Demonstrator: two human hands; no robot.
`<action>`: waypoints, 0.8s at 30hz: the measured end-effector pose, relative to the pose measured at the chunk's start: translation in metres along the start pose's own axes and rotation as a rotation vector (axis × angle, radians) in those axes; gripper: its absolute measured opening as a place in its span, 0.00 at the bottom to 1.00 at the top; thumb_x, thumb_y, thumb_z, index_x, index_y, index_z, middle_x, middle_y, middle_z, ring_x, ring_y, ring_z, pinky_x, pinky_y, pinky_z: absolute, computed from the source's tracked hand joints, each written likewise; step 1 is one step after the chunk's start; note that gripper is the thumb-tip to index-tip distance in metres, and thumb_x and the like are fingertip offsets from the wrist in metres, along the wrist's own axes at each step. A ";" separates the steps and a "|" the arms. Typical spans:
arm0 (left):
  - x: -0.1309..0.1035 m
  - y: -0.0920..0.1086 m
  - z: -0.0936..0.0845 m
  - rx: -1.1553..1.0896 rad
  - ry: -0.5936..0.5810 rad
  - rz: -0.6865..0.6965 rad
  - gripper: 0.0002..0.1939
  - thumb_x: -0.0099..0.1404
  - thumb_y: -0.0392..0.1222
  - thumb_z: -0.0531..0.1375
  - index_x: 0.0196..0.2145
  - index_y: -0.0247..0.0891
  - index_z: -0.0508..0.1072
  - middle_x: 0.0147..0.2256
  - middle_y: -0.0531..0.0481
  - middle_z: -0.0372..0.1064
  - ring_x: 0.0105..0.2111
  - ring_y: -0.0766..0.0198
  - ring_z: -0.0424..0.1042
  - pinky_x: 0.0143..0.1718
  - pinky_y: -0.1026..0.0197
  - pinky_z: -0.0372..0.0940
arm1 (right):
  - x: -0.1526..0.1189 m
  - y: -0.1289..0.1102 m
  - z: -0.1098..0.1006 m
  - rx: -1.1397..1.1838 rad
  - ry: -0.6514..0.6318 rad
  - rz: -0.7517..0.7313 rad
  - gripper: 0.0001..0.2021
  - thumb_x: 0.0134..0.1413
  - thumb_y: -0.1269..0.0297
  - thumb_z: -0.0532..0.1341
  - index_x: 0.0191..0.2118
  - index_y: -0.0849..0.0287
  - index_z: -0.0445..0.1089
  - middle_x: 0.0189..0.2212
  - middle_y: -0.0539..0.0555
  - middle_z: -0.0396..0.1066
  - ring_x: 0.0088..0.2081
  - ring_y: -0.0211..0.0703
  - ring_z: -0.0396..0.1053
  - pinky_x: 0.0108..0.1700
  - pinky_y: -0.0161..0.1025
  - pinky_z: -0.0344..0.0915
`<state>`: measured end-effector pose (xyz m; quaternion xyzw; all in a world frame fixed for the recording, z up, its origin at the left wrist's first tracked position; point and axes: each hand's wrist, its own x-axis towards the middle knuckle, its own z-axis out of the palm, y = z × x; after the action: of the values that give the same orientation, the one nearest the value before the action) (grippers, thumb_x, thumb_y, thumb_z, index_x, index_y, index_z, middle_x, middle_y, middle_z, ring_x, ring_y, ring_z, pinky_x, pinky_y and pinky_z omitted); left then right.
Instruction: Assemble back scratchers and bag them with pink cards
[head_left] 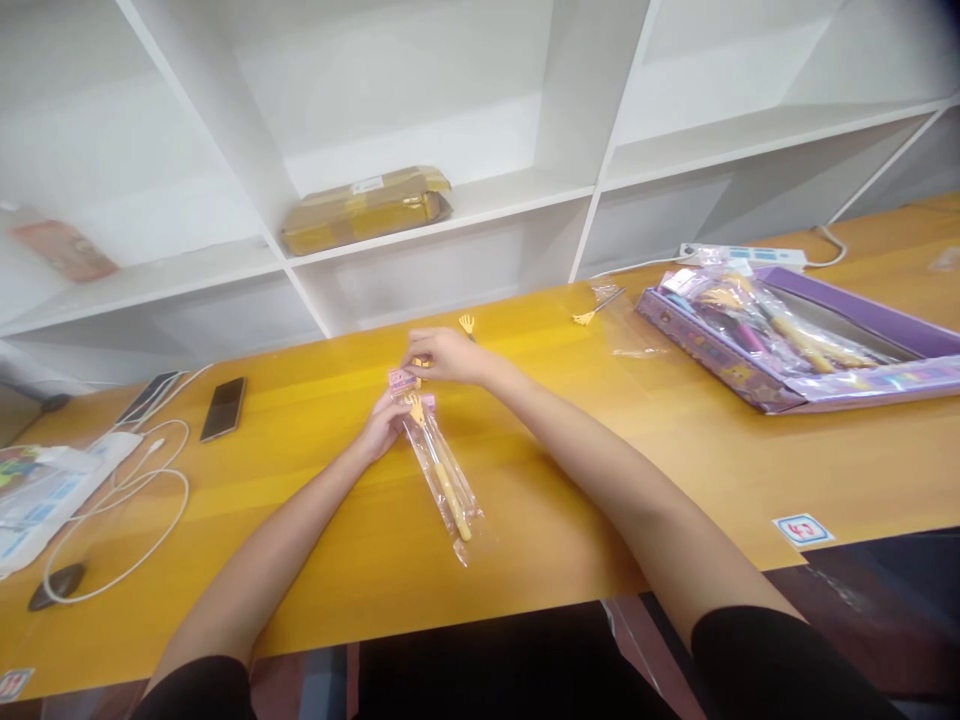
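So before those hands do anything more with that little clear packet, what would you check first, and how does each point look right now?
1. Left hand steadying the clear packet at its side: ok.
2. Right hand pinching the pink top flap: ok.
3. Yellow tool fully inside the packet: ok, its handle shows through the film.
4. Whether the flap is sealed or open: cannot tell, fingers cover it.
5. Packet lying flat on the yellow table: ok.
6. Loose yellow tool behind the right hand, apart from the packet: ok.
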<state>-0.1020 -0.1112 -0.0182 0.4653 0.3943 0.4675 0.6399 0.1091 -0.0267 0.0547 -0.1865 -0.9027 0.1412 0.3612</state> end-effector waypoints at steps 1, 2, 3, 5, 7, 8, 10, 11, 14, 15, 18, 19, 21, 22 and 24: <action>0.000 0.000 0.000 0.002 0.001 0.002 0.39 0.58 0.43 0.71 0.65 0.34 0.68 0.42 0.38 0.84 0.38 0.47 0.83 0.24 0.61 0.64 | 0.000 0.000 0.001 -0.017 0.001 -0.003 0.06 0.66 0.69 0.67 0.39 0.59 0.83 0.36 0.52 0.75 0.35 0.39 0.68 0.40 0.36 0.58; 0.001 -0.001 -0.001 0.002 0.002 0.004 0.38 0.58 0.43 0.70 0.64 0.34 0.69 0.41 0.39 0.84 0.38 0.46 0.83 0.24 0.61 0.64 | 0.000 0.000 0.001 -0.035 -0.003 -0.008 0.06 0.66 0.69 0.67 0.38 0.59 0.83 0.36 0.52 0.75 0.34 0.39 0.68 0.39 0.36 0.57; 0.001 -0.001 -0.001 0.002 0.003 0.005 0.37 0.58 0.42 0.70 0.63 0.35 0.70 0.40 0.39 0.84 0.37 0.46 0.83 0.24 0.61 0.65 | -0.001 0.000 0.001 -0.052 -0.012 -0.014 0.06 0.66 0.69 0.67 0.38 0.58 0.82 0.36 0.53 0.76 0.34 0.39 0.68 0.38 0.36 0.56; 0.002 -0.002 -0.001 0.001 0.002 0.004 0.34 0.57 0.42 0.70 0.61 0.35 0.71 0.39 0.40 0.84 0.36 0.47 0.83 0.25 0.60 0.66 | -0.001 -0.001 0.002 -0.084 -0.036 -0.028 0.06 0.66 0.68 0.67 0.37 0.58 0.82 0.36 0.53 0.76 0.34 0.40 0.68 0.37 0.37 0.55; 0.002 -0.002 -0.002 -0.003 -0.003 -0.001 0.32 0.57 0.42 0.70 0.59 0.35 0.72 0.39 0.40 0.84 0.35 0.49 0.83 0.26 0.60 0.67 | -0.001 -0.001 0.001 -0.120 -0.055 -0.040 0.06 0.67 0.68 0.67 0.38 0.58 0.82 0.36 0.54 0.76 0.34 0.40 0.69 0.36 0.37 0.54; 0.002 -0.002 -0.001 -0.008 -0.004 -0.002 0.31 0.57 0.41 0.71 0.58 0.35 0.72 0.39 0.41 0.84 0.35 0.49 0.83 0.27 0.59 0.68 | -0.001 -0.001 0.001 -0.142 -0.063 -0.045 0.06 0.68 0.68 0.67 0.38 0.58 0.82 0.37 0.54 0.76 0.34 0.41 0.70 0.35 0.37 0.53; 0.002 -0.001 -0.001 -0.024 -0.005 -0.002 0.30 0.57 0.40 0.71 0.57 0.35 0.73 0.40 0.41 0.84 0.36 0.50 0.83 0.31 0.58 0.71 | 0.000 -0.003 0.001 -0.186 -0.076 -0.052 0.07 0.68 0.67 0.67 0.39 0.58 0.83 0.38 0.55 0.77 0.35 0.42 0.70 0.34 0.38 0.52; 0.002 -0.001 -0.001 -0.033 -0.005 0.000 0.30 0.57 0.40 0.71 0.56 0.35 0.73 0.40 0.41 0.84 0.37 0.50 0.84 0.33 0.57 0.73 | 0.000 -0.003 0.000 -0.199 -0.078 -0.056 0.07 0.69 0.67 0.67 0.39 0.58 0.83 0.38 0.55 0.77 0.36 0.42 0.71 0.34 0.38 0.52; 0.002 0.000 0.000 -0.049 -0.003 0.009 0.30 0.56 0.39 0.71 0.57 0.34 0.74 0.39 0.41 0.84 0.38 0.50 0.84 0.39 0.55 0.75 | 0.000 -0.005 0.000 -0.181 -0.052 -0.064 0.07 0.70 0.66 0.66 0.45 0.57 0.83 0.41 0.55 0.78 0.38 0.43 0.72 0.36 0.37 0.55; 0.002 0.000 0.000 -0.052 -0.003 0.012 0.31 0.56 0.39 0.71 0.57 0.33 0.74 0.39 0.40 0.84 0.38 0.49 0.84 0.40 0.54 0.75 | 0.000 -0.006 0.000 -0.165 -0.043 -0.066 0.08 0.70 0.66 0.65 0.47 0.57 0.83 0.42 0.55 0.78 0.38 0.43 0.72 0.37 0.37 0.56; 0.002 0.000 0.000 -0.048 -0.013 0.011 0.32 0.57 0.39 0.71 0.59 0.32 0.74 0.39 0.40 0.84 0.38 0.49 0.84 0.41 0.53 0.75 | 0.000 -0.008 0.002 -0.142 -0.069 -0.065 0.09 0.70 0.67 0.64 0.45 0.57 0.84 0.40 0.55 0.78 0.38 0.42 0.72 0.37 0.37 0.56; 0.002 0.001 0.001 -0.040 -0.017 0.012 0.32 0.57 0.39 0.71 0.59 0.33 0.74 0.39 0.40 0.84 0.38 0.49 0.84 0.40 0.54 0.75 | 0.000 -0.008 0.002 -0.143 -0.091 -0.062 0.08 0.70 0.68 0.64 0.43 0.57 0.84 0.38 0.54 0.77 0.37 0.42 0.71 0.36 0.37 0.55; 0.001 0.001 0.001 -0.020 -0.017 0.016 0.31 0.57 0.39 0.70 0.58 0.34 0.74 0.39 0.41 0.84 0.38 0.50 0.83 0.39 0.55 0.75 | 0.001 -0.010 0.003 -0.145 -0.133 -0.049 0.07 0.68 0.69 0.65 0.39 0.58 0.83 0.35 0.53 0.76 0.35 0.41 0.69 0.35 0.37 0.53; 0.001 0.001 0.002 -0.011 -0.015 0.020 0.30 0.57 0.39 0.70 0.58 0.34 0.74 0.40 0.42 0.84 0.38 0.51 0.83 0.38 0.55 0.75 | 0.001 -0.010 0.003 -0.141 -0.149 -0.043 0.07 0.67 0.69 0.66 0.38 0.58 0.83 0.34 0.53 0.75 0.33 0.41 0.68 0.35 0.37 0.52; 0.001 0.002 0.002 -0.003 -0.009 0.027 0.29 0.57 0.39 0.71 0.57 0.34 0.74 0.39 0.42 0.84 0.37 0.51 0.83 0.38 0.55 0.75 | 0.002 -0.011 0.002 -0.117 -0.161 -0.034 0.06 0.66 0.70 0.66 0.38 0.58 0.83 0.33 0.52 0.74 0.32 0.40 0.67 0.35 0.37 0.52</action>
<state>-0.1001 -0.1108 -0.0161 0.4718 0.3844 0.4747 0.6359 0.1042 -0.0359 0.0589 -0.1800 -0.9386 0.0963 0.2782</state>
